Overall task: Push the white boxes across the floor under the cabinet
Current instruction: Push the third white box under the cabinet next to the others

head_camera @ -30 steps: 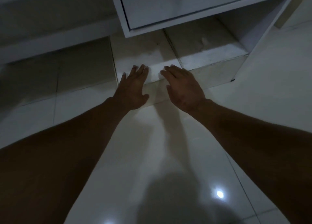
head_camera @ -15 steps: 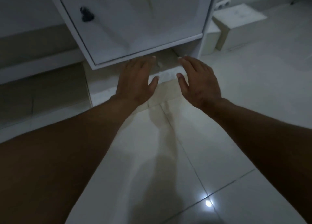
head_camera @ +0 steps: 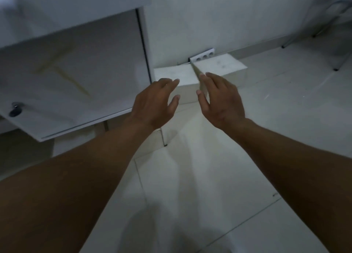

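Two white boxes stand side by side on the floor against the wall, right of the cabinet: one (head_camera: 182,75) next to the cabinet's side, the other (head_camera: 222,65) further right. My left hand (head_camera: 155,104) hovers open in front of the nearer box, fingers spread, holding nothing. My right hand (head_camera: 221,98) is open too, raised before the seam between the two boxes. Neither hand clearly touches a box. The white cabinet (head_camera: 76,77) fills the left, its door shut, with a dark gap below it where pale box faces (head_camera: 118,122) show.
A white power strip (head_camera: 202,56) lies along the wall behind the boxes. Thin metal legs of a stand (head_camera: 336,69) reach the floor at the far right. A dark round knob (head_camera: 15,110) sits on the cabinet door. Glossy white tiles (head_camera: 190,176) cover the floor.
My view has swung right and up. Both hands have left the boxes under the cabinet and moved right, now hovering before the two boxes by the wall.
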The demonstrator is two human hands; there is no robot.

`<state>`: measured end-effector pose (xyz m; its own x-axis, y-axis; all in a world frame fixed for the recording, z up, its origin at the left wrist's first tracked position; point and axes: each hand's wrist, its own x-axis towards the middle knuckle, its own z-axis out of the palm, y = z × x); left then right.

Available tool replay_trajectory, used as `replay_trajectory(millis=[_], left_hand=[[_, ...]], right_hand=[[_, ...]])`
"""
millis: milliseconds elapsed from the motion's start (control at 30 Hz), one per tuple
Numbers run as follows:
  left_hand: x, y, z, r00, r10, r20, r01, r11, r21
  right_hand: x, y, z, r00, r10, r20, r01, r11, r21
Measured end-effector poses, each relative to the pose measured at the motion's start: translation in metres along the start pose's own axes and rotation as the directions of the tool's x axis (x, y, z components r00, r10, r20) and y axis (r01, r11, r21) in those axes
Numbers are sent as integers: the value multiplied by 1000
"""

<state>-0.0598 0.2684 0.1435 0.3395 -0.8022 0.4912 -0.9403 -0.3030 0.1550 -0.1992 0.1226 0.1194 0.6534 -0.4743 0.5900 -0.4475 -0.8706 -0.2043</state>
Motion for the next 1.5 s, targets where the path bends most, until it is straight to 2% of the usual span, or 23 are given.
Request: replay_trajectory(millis=[333,433,567,800,967,1100,1267,1367,1500], left_hand=[[104,102,8,998,-52,28,48,992,114],[135,123,8,999,-36,39,32,993,115],[165,137,28,995,-98,-8,98,993,67],[213,135,80,995,-92,41,92,996,17],[258,127,110,987,-146,72,151,986,-69],[288,116,127,979,-190,68,197,972,-131],[332,95,160,969,-245,42,249,961,-119],[353,87,189,963,-265,43,268,959,-89],[388,86,247,931,-364,35,366,927,-81]], right_hand=[[40,129,-62,998,43,-46,-41,999,32],[53,159,-77,995,73,-69,-72,997,28],[67,189,-75,992,110,-54,-109,994,16],[87,233,-41,977,211,-30,-210,977,32],[128,258,-14,974,227,2,-227,974,17],[166,270,4,977,208,49,-208,978,1],[217,305,29,982,171,75,-172,985,6],[237,332,51,986,148,72,-149,989,5],[260,384,104,989,91,121,-95,995,35]])
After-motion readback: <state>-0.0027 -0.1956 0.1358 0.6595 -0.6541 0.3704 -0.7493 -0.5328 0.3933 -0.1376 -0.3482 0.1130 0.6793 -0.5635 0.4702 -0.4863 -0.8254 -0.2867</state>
